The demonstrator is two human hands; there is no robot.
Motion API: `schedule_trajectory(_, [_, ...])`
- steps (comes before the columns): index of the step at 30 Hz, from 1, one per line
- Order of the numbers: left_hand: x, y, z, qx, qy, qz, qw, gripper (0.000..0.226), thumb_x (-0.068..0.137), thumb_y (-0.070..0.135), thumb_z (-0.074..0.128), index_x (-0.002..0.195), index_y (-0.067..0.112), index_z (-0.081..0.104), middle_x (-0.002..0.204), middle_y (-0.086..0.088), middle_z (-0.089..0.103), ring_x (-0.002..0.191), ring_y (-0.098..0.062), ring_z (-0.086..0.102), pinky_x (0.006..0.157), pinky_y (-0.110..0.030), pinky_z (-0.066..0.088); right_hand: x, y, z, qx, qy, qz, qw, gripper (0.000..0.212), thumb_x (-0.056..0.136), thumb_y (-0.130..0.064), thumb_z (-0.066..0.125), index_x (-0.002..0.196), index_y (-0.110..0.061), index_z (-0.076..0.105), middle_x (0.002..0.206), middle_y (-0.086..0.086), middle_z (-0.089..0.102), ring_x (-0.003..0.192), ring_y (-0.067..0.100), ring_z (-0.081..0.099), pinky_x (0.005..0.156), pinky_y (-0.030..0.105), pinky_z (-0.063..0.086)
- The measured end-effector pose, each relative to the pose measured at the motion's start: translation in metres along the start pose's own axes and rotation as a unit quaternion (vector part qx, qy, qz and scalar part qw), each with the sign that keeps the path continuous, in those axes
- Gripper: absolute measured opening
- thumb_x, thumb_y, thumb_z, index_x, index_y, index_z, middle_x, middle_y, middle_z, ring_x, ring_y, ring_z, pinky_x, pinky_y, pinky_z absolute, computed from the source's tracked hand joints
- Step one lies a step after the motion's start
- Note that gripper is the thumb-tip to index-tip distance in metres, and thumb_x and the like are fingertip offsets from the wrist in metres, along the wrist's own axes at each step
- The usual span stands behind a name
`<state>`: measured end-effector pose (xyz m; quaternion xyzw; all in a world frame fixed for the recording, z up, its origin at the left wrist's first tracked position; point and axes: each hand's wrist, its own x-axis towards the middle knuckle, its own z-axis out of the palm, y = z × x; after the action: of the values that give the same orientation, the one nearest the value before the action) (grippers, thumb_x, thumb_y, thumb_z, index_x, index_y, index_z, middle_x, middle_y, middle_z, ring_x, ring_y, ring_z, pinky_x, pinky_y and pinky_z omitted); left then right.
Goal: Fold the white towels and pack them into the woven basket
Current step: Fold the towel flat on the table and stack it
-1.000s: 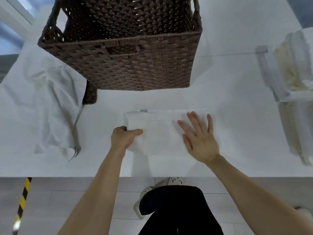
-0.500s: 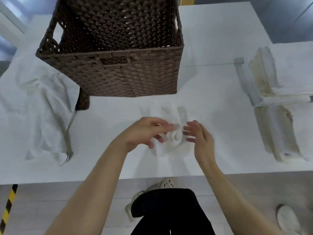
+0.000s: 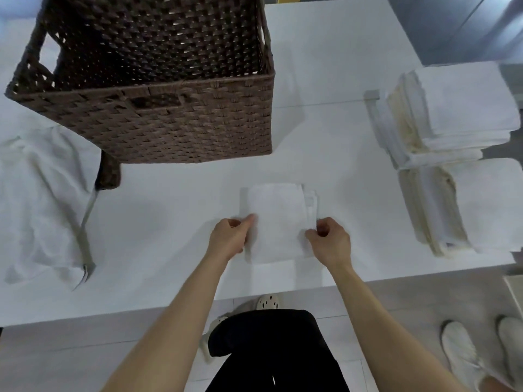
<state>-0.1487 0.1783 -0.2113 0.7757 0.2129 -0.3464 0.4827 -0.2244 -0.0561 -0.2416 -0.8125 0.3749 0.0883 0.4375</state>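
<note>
A folded white towel lies flat on the white counter just below the middle of the frame, as a small upright rectangle with its layered edges showing along the right side. The left hand grips the towel's left edge near the lower corner, thumb on top and fingers curled beneath or against the cloth. The right hand pinches the lower right edge, its fingers curled in with the thumb pressed against them. Both forearms reach up from the bottom of the frame.

The woven basket stands on the counter in the upper left of the frame, above and to the left of the towel and apart from it. It is dark brown, with a handle slot in its near wall and another in its left wall; its inside is in shadow.

At the right edge of the frame two stacks of folded towels sit on the counter, the upper stack touching or just beside the lower stack. At the left edge a loose white cloth lies crumpled, with a grey strap running down it.

Below the counter edge is tiled floor, the person's dark trousers, and a pair of pale shoes in the lower right corner.
</note>
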Motion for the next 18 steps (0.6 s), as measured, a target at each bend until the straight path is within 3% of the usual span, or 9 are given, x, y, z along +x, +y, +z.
schedule_trajectory(2, [0.012, 0.006, 0.012, -0.016, -0.005, -0.004, 1.0, 0.076, 0.077, 0.077, 0.068, 0.1, 0.005, 0.076, 0.098, -0.006, 0.081, 0.095, -0.032, 0.077, 0.096, -0.05, 0.063, 0.003, 0.006, -0.003, 0.007, -0.01, -0.006, 1.0, 0.008, 0.092, -0.017, 0.071, 0.096, -0.014, 0.066, 0.084, -0.003, 0.066, 0.073, 0.016, 0.059, 0.061, 0.023, 0.043])
schedule_trajectory(6, [0.023, 0.023, 0.03, -0.059, -0.033, -0.028, 0.997, 0.053, 0.08, 0.05, 0.089, 0.114, 0.011, 0.078, 0.11, -0.004, 0.081, 0.099, -0.026, 0.078, 0.096, -0.043, 0.063, 0.009, 0.015, -0.009, 0.019, -0.035, -0.011, 0.999, 0.009, 0.091, -0.018, 0.072, 0.096, -0.015, 0.064, 0.083, -0.003, 0.064, 0.076, 0.021, 0.06, 0.063, 0.025, 0.044])
schedule_trajectory(7, [0.023, 0.025, 0.035, -0.071, -0.04, -0.033, 0.996, 0.051, 0.076, 0.043, 0.093, 0.114, 0.012, 0.078, 0.108, -0.004, 0.082, 0.097, -0.026, 0.079, 0.094, -0.042, 0.064, 0.011, 0.015, -0.008, 0.022, -0.04, -0.01, 0.999, 0.012, 0.092, -0.02, 0.071, 0.102, -0.016, 0.064, 0.087, -0.003, 0.066, 0.081, 0.023, 0.064, 0.065, 0.025, 0.046])
schedule_trajectory(9, [0.025, 0.027, 0.044, -0.087, -0.038, -0.042, 0.995, 0.046, 0.071, 0.032, 0.096, 0.11, 0.013, 0.079, 0.103, -0.004, 0.083, 0.093, -0.026, 0.08, 0.089, -0.042, 0.065, 0.008, 0.013, -0.008, 0.039, -0.032, -0.022, 0.998, 0.037, 0.095, -0.028, 0.072, 0.129, -0.02, 0.059, 0.11, -0.002, 0.066, 0.097, 0.022, 0.068, 0.076, 0.027, 0.052])
schedule_trajectory(11, [0.027, 0.026, 0.05, -0.111, -0.024, -0.059, 0.992, 0.045, 0.069, 0.025, 0.097, 0.108, 0.012, 0.08, 0.101, -0.004, 0.084, 0.09, -0.026, 0.08, 0.08, -0.038, 0.065, -0.005, 0.011, -0.012, -0.014, 0.045, -0.149, 0.988, 0.061, 0.094, -0.033, 0.072, 0.148, -0.019, 0.048, 0.133, 0.0, 0.056, 0.116, 0.018, 0.06, 0.096, 0.032, 0.051])
schedule_trajectory(13, [0.027, 0.023, 0.055, -0.145, -0.01, -0.088, 0.985, 0.045, 0.067, 0.023, 0.097, 0.108, 0.009, 0.081, 0.1, -0.006, 0.083, 0.089, -0.027, 0.08, 0.069, -0.032, 0.061, -0.024, 0.015, -0.012, -0.11, 0.096, -0.369, 0.918, 0.063, 0.089, -0.035, 0.073, 0.145, -0.012, 0.056, 0.14, 0.004, 0.056, 0.132, 0.025, 0.053, 0.111, 0.045, 0.044])
schedule_trajectory(14, [0.028, 0.023, 0.055, -0.157, -0.002, -0.102, 0.982, 0.046, 0.067, 0.022, 0.097, 0.107, 0.008, 0.081, 0.101, -0.007, 0.083, 0.089, -0.028, 0.079, 0.066, -0.031, 0.059, -0.033, 0.019, -0.01, -0.149, 0.076, -0.448, 0.878, 0.065, 0.087, -0.04, 0.074, 0.143, -0.01, 0.06, 0.142, 0.006, 0.058, 0.138, 0.028, 0.051, 0.116, 0.051, 0.039])
schedule_trajectory(16, [0.028, 0.023, 0.055, -0.175, -0.002, -0.124, 0.977, 0.049, 0.065, 0.022, 0.098, 0.109, 0.007, 0.08, 0.102, -0.01, 0.082, 0.091, -0.03, 0.079, 0.068, -0.034, 0.06, -0.04, 0.034, 0.003, -0.233, 0.018, -0.526, 0.818, 0.076, 0.086, -0.049, 0.077, 0.148, -0.008, 0.059, 0.15, 0.01, 0.057, 0.15, 0.031, 0.046, 0.124, 0.062, 0.028])
schedule_trajectory(18, [0.023, 0.029, 0.053, -0.183, -0.025, -0.127, 0.975, 0.057, 0.063, 0.026, 0.1, 0.113, 0.006, 0.08, 0.105, -0.011, 0.083, 0.094, -0.032, 0.08, 0.081, -0.043, 0.066, -0.035, 0.049, 0.015, -0.301, 0.018, -0.539, 0.787, 0.072, 0.088, -0.032, 0.078, 0.151, -0.006, 0.056, 0.151, 0.012, 0.058, 0.152, 0.033, 0.044, 0.124, 0.068, 0.026])
